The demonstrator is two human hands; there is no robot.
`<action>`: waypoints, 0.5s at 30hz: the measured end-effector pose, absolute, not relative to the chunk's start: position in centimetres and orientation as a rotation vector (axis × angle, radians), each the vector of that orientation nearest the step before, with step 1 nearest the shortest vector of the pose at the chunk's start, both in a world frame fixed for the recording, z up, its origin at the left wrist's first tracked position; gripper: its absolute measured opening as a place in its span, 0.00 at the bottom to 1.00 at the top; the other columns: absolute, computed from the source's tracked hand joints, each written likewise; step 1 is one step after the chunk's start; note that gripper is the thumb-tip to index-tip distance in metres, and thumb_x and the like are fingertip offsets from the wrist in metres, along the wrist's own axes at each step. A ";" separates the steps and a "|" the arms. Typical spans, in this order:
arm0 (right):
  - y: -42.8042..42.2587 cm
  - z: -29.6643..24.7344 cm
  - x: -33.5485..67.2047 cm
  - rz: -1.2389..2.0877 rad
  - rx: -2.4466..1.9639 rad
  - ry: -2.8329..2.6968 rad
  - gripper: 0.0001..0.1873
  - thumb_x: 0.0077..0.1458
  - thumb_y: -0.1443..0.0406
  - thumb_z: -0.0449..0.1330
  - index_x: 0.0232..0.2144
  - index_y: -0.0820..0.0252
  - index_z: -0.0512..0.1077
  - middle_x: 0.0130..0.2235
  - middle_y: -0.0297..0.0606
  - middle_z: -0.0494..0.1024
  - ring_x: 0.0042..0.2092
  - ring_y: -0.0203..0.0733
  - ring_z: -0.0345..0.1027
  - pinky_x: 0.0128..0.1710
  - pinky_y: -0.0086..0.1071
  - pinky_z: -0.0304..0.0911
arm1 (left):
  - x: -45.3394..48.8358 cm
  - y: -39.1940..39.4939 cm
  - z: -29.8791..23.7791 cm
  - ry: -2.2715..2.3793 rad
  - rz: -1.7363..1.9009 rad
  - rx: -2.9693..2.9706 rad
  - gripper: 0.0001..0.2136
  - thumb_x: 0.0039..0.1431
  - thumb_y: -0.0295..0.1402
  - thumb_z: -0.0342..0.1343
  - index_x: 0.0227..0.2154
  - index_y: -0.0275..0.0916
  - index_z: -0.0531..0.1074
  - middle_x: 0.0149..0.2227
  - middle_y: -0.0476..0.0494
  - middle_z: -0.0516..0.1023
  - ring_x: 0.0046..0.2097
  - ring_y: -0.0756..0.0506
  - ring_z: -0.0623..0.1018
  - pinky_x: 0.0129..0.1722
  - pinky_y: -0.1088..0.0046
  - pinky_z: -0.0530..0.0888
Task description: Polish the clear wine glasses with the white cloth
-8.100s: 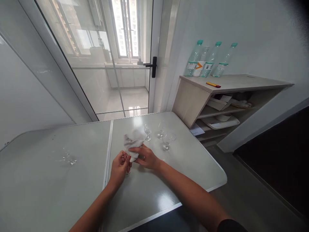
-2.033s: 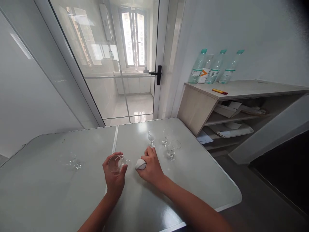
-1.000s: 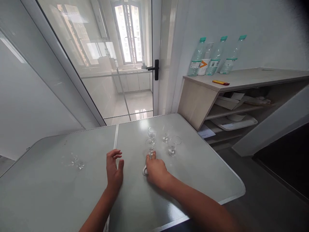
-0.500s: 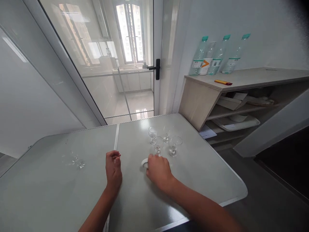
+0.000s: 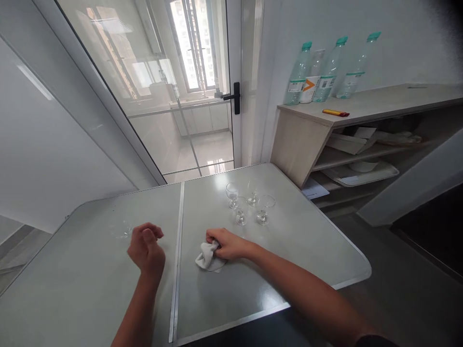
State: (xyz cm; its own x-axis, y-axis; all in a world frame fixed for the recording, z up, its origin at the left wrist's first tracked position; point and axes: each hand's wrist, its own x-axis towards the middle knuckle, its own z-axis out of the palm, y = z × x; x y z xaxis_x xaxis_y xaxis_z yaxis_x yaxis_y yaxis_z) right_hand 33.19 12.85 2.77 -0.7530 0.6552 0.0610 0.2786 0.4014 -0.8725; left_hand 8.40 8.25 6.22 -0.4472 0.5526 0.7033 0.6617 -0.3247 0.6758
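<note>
My right hand (image 5: 227, 243) is closed on a bunched white cloth (image 5: 205, 256), which rests on the grey table a little right of the metal seam. My left hand (image 5: 146, 248) is raised above the left half of the table, its fingers loosely curled and the thumb apart from them; I see nothing in it. Just behind it, a clear glass (image 5: 126, 230) is partly hidden by the hand. Beyond my right hand, several small stemmed glasses stand upright in a group, among them a front glass (image 5: 262, 218) and a back left glass (image 5: 232, 193).
The table (image 5: 311, 260) has a metal seam (image 5: 178, 260) down its middle. At the right, a wooden shelf unit (image 5: 292, 144) bears several plastic bottles (image 5: 327, 79) and a yellow-red packet (image 5: 335, 113). Behind the table stands a glass door with a black handle (image 5: 236, 99).
My right hand has drawn nearer and left with the cloth, more of which now shows. My left hand has moved left toward the lone glass. The view has shifted slightly.
</note>
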 end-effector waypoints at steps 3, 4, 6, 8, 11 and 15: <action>13.0 2.7 33.2 1.422 -0.819 -2.162 0.15 0.47 0.65 0.64 0.21 0.58 0.59 0.25 0.26 0.55 0.30 0.32 0.51 0.29 0.27 0.47 | 5.2 7.3 6.6 -1.662 -1.855 -1.225 0.14 0.71 0.44 0.47 0.33 0.41 0.67 0.28 0.49 0.68 0.30 0.44 0.71 0.34 0.65 0.69; 12.8 2.8 33.2 1.482 -0.815 -2.125 0.17 0.49 0.61 0.64 0.20 0.58 0.59 0.25 0.26 0.54 0.29 0.32 0.50 0.29 0.27 0.46 | 4.0 6.9 6.4 -1.624 -1.797 -1.137 0.14 0.70 0.44 0.48 0.32 0.42 0.66 0.30 0.47 0.68 0.33 0.43 0.71 0.37 0.62 0.70; 12.5 3.3 33.3 1.525 -0.783 -2.067 0.17 0.52 0.59 0.61 0.20 0.58 0.60 0.24 0.27 0.55 0.29 0.33 0.49 0.29 0.28 0.46 | 1.6 6.2 5.9 -1.606 -1.675 -1.006 0.12 0.68 0.44 0.49 0.34 0.42 0.65 0.35 0.44 0.68 0.40 0.39 0.72 0.43 0.57 0.70; 12.2 3.9 33.3 1.444 -0.725 -2.031 0.11 0.50 0.64 0.58 0.21 0.58 0.60 0.26 0.27 0.58 0.30 0.33 0.51 0.30 0.28 0.48 | -0.4 5.6 5.2 -1.676 -1.596 -0.918 0.12 0.65 0.45 0.53 0.41 0.41 0.65 0.44 0.39 0.68 0.46 0.38 0.71 0.49 0.54 0.69; 12.1 4.2 33.3 1.345 -0.671 -1.984 0.03 0.45 0.69 0.53 0.26 0.58 0.62 0.31 0.30 0.67 0.34 0.36 0.59 0.35 0.28 0.54 | -2.0 5.2 4.0 -1.845 -1.585 -0.879 0.20 0.62 0.46 0.58 0.48 0.39 0.62 0.49 0.37 0.66 0.51 0.38 0.70 0.55 0.52 0.67; 12.7 3.2 33.1 1.334 -0.865 -1.953 0.10 0.44 0.69 0.52 0.33 0.57 0.66 0.31 0.28 0.70 0.33 0.37 0.61 0.33 0.28 0.55 | -1.8 5.9 3.0 -2.089 -1.633 -1.020 0.31 0.56 0.49 0.66 0.54 0.38 0.61 0.55 0.35 0.65 0.56 0.37 0.70 0.58 0.51 0.68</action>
State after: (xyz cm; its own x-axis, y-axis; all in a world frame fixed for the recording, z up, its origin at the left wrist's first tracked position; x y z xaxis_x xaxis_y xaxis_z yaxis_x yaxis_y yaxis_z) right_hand 33.09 12.69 3.23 -0.5987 0.7915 0.1228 0.1734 0.2778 -0.9449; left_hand -1.77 5.93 2.97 -0.7034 0.3460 0.6209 0.6861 0.1022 0.7203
